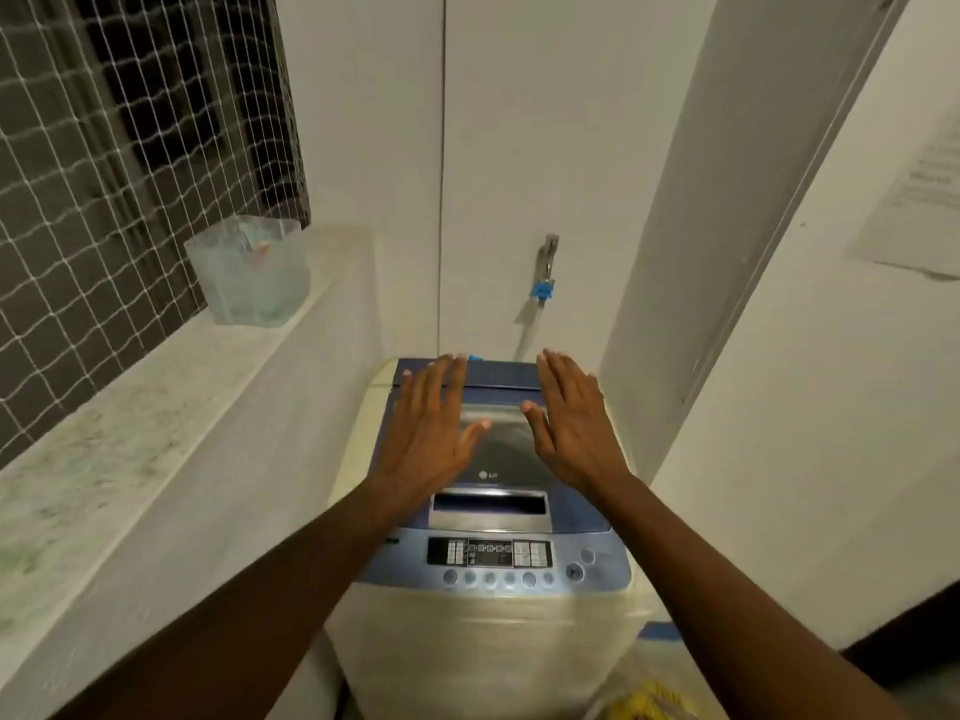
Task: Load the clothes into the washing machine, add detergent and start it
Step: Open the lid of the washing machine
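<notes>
Room: I see a narrow corner with white plastered walls; a window (104,163) on the left behind white netting, dark outside. Below it, a pale speckled stone ledge (130,407) runs toward the back wall.

On the ledge: one translucent plastic container (249,272), at its far end against the netting; contents unclear.

Back wall: a metal tap (546,257) with a blue fitting, directly behind the machine. Right wall: a sheet of paper (924,200), print unreadable.

Task item: top-loading washing machine (483,641), cream body, blue top, standing between ledge and right wall. Its lid (498,449) is down and closed, with a grey window panel. Control panel (498,561) with a row of round buttons at the near edge.

My left hand (431,433) and right hand (571,428): both flat, fingers spread wide, palms down over the lid, holding nothing. I cannot tell whether they touch it.

Bottom edge, right: something yellow (649,701), blurred.
</notes>
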